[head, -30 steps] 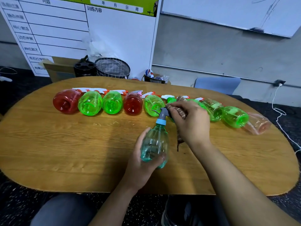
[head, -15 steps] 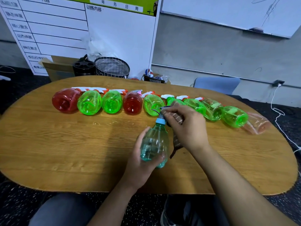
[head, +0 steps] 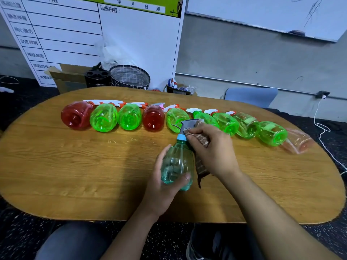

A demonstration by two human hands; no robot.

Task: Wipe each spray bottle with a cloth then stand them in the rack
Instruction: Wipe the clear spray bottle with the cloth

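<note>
Bottle [head: 177, 162] near counter [head: 75, 175] front edge: light, thin, slick, looks empty. Left hand [head: 163, 186] holds belly; good hold. Right hand [head: 214, 152] pinches soft cloth [head: 201, 139] at neck.

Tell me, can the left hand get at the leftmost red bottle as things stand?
Probably not yet: the left hand grips the teal bottle. The table between it and the leftmost red bottle looks bare, so once freed the way seems open.
</note>
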